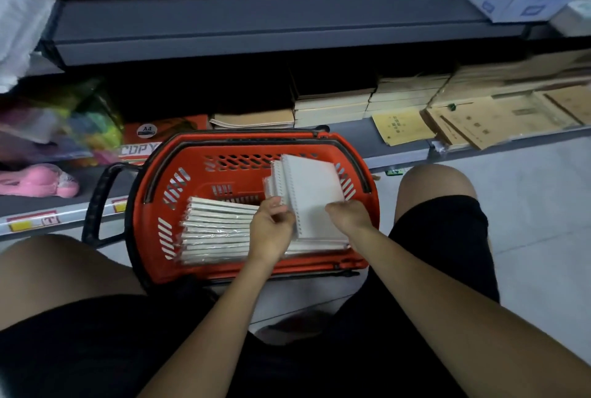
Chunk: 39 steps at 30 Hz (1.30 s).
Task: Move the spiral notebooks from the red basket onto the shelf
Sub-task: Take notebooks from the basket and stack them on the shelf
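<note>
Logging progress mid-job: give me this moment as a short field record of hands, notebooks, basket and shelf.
left hand: grips the spiral edge of the lifted notebooks
right hand: grips their near right corner
lifted notebooks: small white bundle, tilted, above the red basket
remaining notebooks: wrapped stack lying in the basket's left part
lower shelf: behind the basket, holding tan exercise books
progress: none of this bundle shelved yet
</note>
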Tool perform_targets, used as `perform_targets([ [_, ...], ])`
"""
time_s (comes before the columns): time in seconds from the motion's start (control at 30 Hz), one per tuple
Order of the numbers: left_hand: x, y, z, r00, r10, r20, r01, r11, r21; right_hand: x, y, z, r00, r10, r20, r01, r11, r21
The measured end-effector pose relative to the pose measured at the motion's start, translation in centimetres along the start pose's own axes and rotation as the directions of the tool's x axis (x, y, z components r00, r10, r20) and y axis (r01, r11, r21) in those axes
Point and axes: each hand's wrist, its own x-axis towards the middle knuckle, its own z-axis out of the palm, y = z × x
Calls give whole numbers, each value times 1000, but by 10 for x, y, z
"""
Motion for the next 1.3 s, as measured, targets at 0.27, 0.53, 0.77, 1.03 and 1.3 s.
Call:
perform_targets([
  [0.27,-2,3,10,997,-60,57,62,998,-28,4,8,-3,996,35,-82,-31,998,49],
  [0.53,4,23,-7,931,-308,195,361,854,-374,10,-2,-28,982,105,158,-170,856,488],
  [0.77,-1,65,-35,925,-196,326,339,813,-473,-23,-27,-69,902,-93,421,-172,817,550],
  [1.03,-11,101,-62,930,15,366,151,895,-420,-59,-47,-91,873,-429,231,191,738,647],
  [1.3,21,164,-29,950,111,291,52,865,-499,-46,-102,-113,892,-452,18,324,666,673],
])
